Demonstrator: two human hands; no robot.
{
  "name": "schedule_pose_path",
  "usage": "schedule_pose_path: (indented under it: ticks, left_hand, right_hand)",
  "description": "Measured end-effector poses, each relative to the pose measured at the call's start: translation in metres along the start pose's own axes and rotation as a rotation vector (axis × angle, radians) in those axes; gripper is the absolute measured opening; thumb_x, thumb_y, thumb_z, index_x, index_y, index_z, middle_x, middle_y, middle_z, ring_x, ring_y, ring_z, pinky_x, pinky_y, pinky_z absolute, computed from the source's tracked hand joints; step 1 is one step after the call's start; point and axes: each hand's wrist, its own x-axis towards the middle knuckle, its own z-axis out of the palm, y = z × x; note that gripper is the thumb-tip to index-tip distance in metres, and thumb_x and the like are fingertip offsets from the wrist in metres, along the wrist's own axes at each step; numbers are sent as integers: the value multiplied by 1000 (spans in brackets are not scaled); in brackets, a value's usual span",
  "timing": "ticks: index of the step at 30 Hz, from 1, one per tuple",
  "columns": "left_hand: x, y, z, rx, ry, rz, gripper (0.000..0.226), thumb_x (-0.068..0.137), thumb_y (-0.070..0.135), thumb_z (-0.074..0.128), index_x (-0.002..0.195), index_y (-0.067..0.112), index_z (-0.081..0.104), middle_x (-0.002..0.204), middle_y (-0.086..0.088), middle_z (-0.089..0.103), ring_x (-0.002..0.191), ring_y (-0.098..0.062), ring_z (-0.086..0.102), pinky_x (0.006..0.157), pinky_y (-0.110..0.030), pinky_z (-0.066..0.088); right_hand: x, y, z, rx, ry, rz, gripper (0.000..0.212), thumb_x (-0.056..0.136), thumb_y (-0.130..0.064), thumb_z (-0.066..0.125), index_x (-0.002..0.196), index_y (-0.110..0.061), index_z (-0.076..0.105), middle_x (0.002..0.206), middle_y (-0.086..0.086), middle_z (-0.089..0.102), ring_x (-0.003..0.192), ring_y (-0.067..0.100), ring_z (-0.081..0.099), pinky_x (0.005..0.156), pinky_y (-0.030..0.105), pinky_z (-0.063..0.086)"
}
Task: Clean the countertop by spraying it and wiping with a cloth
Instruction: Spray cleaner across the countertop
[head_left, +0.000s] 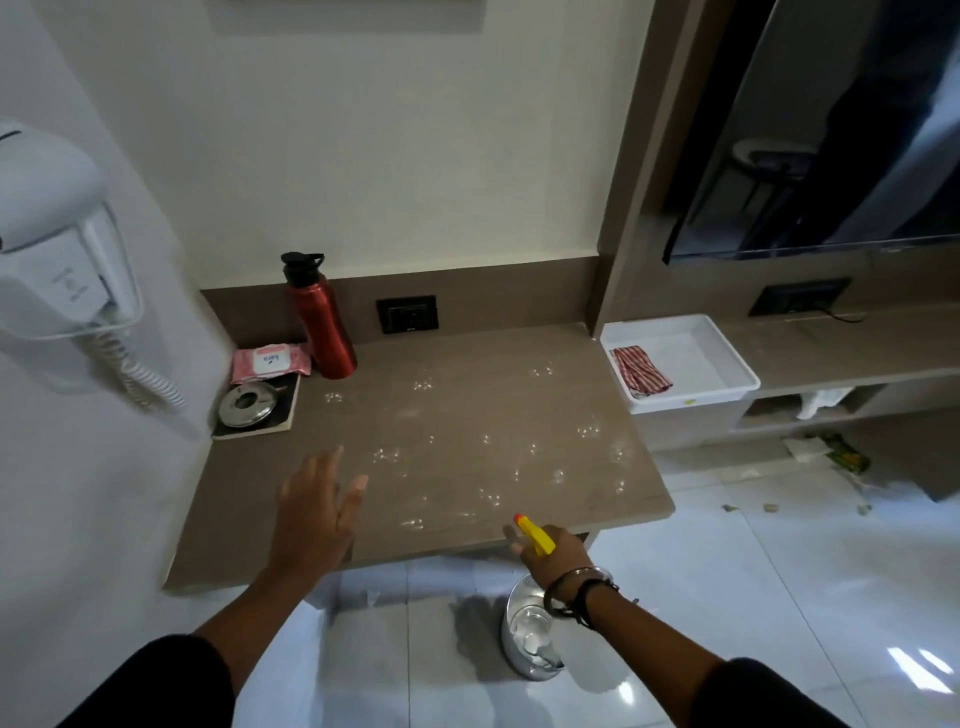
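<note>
Yellow plastic shows in my right hand (553, 553): the head of the spray bottle (535, 535), its red-tipped nozzle pointing in over the counter's front edge near the right front corner. My fingers are wrapped closed around it, and the bottle's body below the hand is hidden, so I cannot tell its shape. My left hand (317, 506) hovers over the front left part of the counter (467, 405), fingers spread wide and holding nothing. Small wet patches of spray (488, 496) dot the brown counter from the middle to the front and right edges.

The cloth (640, 370), one piece with red and white stripes, lies crumpled in the left end of a white tray (727, 364) that sits just beside the counter's right edge, on the lower shelf; it is well apart from both hands. I see nothing else in the tray.

At the counter's back left corner I count one red bottle (324, 325) with a black cap standing upright, one pink wipes packet (270, 362) touching its left side, and one round metal lid (245, 405) resting on a dark flat board (288, 410) in front of the packet. One metal bin (527, 634) stands on the floor below my right wrist, holding something pale I cannot identify.
</note>
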Motion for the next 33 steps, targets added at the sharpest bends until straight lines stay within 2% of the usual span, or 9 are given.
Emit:
schedule_pose_path:
  ticks: [4,7,11,14,16,19,22,29,33]
  left_hand:
    - [-1,-1,2,-30,0,-22,62,96,54,31,132,7,51,120,-14,62,107,-33,60,93,-53,43]
    - [-1,-5,0,-54,3,-25,64,96,55,30,132,6,52,120,-15,62,106,-34,60,91,-53,44]
    - [8,-7,-1,-58,-19,3,61,94,49,34,132,5,52,120,-17,62,106,-36,61,92,-54,45]
    - [19,3,1,-91,-36,27,62,94,50,34,134,5,51,123,-17,60,109,-36,59,95,-54,42]
    - [28,17,6,-107,-51,57,63,95,51,32,136,6,50,125,-16,59,113,-34,57,98,-54,40]
    - [45,44,18,-126,-82,102,64,95,52,30,138,7,48,128,-14,57,116,-32,55,102,-56,37]
    - [67,77,34,-142,-91,131,64,95,53,29,139,9,47,128,-13,57,116,-32,55,102,-56,37]
    - [123,180,83,-69,-134,213,67,94,55,29,139,11,48,134,-11,55,124,-31,52,109,-52,29]
    - [147,241,119,-6,-186,257,69,93,57,30,139,9,51,142,-13,54,131,-29,49,113,-48,29]
  right_hand:
    - [-6,-14,23,-7,73,-1,28,89,-39,62,102,-15,69,80,3,65,74,22,61,68,28,48]
    - [-7,-27,26,146,204,44,26,88,-39,63,83,-13,65,78,7,68,76,28,64,68,31,50]
    - [-1,-30,4,309,261,42,17,88,-30,67,90,-14,67,65,-4,58,60,15,56,51,17,40]
    - [0,-20,-20,299,312,44,16,87,-28,67,79,-15,62,62,-1,57,60,20,55,46,15,37]
    - [0,-13,-37,301,339,69,18,87,-26,66,74,-15,60,62,2,60,64,25,59,50,17,44]
    - [7,2,-71,108,350,119,21,90,-28,60,84,-9,66,79,12,68,76,31,64,65,28,49]
    - [17,18,-115,15,328,133,23,87,-32,58,81,-12,67,78,10,69,73,27,63,65,28,50]
    - [83,45,-230,240,583,-107,13,86,-23,68,83,-11,64,75,8,65,71,26,61,67,35,51]
    - [143,56,-305,325,656,-262,23,91,-25,66,106,-8,67,85,3,64,79,20,61,73,35,51]
